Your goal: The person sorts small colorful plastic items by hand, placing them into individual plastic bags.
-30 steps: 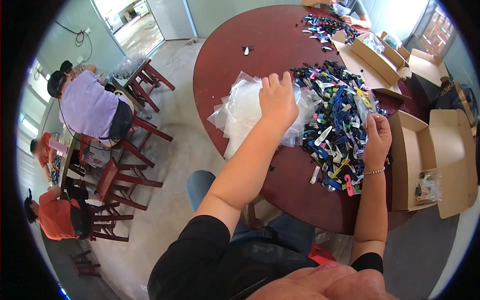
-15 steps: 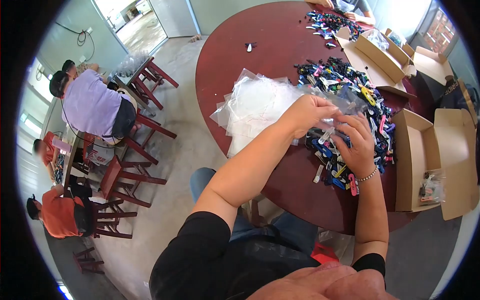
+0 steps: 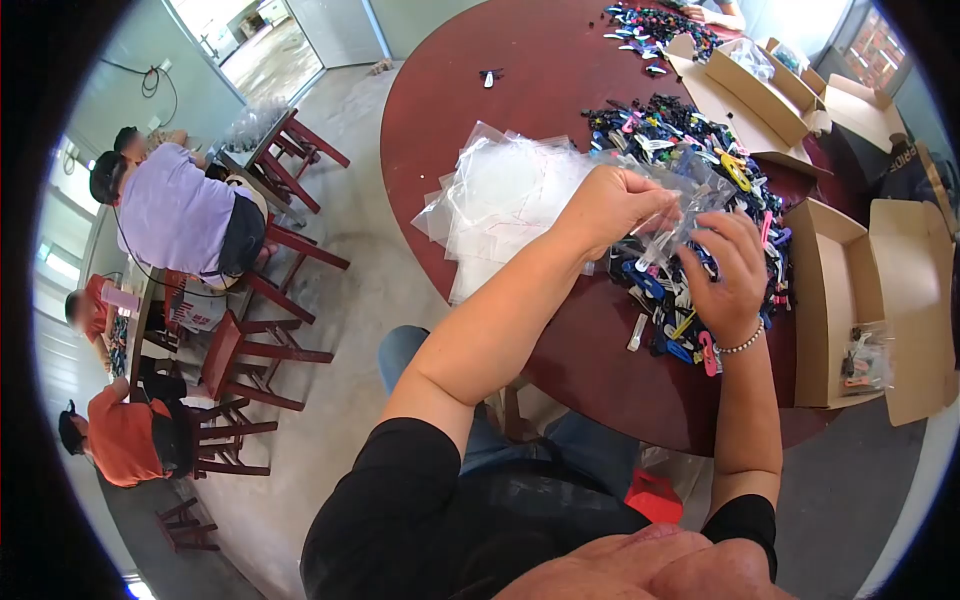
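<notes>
My left hand (image 3: 632, 208) pinches a clear plastic bag (image 3: 700, 185) by its edge, above a large pile of small plastic clips (image 3: 668, 140) in many colours. Something pale shows low in the bag, but I cannot make out what it is. To the right of the bag, my right hand (image 3: 730, 275) hovers over the pile with its fingers apart and bent, nothing visible in them. It wears a beaded bracelet (image 3: 742, 340) at the wrist. A loose stack of flat clear bags (image 3: 510, 200) lies left of my left hand.
An open cardboard box (image 3: 828, 350) holding a filled bag (image 3: 866, 365) stands at the right edge. Another open box (image 3: 755, 95) is farther back. Across the round table (image 3: 450, 110), a co-worker's hand (image 3: 700, 14) is near another clip pile. Several people sit by stools on the left.
My right hand has come away from the bag and moved right, its fingers spreading. My left hand still holds the bag, which now hangs more in view. The camera view has shifted slightly.
</notes>
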